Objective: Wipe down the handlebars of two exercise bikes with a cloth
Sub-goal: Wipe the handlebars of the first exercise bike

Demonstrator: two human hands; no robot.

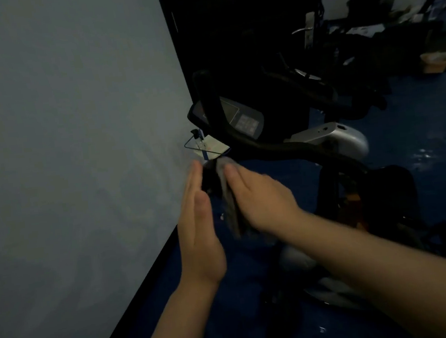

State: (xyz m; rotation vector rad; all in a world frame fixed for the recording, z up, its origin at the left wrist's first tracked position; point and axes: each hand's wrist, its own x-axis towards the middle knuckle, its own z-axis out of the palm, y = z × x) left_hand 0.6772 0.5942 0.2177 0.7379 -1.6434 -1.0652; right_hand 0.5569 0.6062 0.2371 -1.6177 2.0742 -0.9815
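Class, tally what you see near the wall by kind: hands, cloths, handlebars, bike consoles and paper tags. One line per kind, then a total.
Hands: 2 (left hand, right hand)
Cloth: 1
Handlebar: 1
Console: 1
Paper tag: 1
Total: 6

A dim room with gym gear is showing here, looking like a small home gym or a storage room. An exercise bike [282, 146] with a black curved handlebar [291, 151], a console panel [241, 118] and a silver housing [333, 139] is standing near a plain pale wall [71, 129] on the left. Dark blue flooring [430, 127] is spreading to the right. Far back, more dark equipment [317, 83], a door handle [303, 29] and scattered clutter [406, 15] are sitting in shadow.
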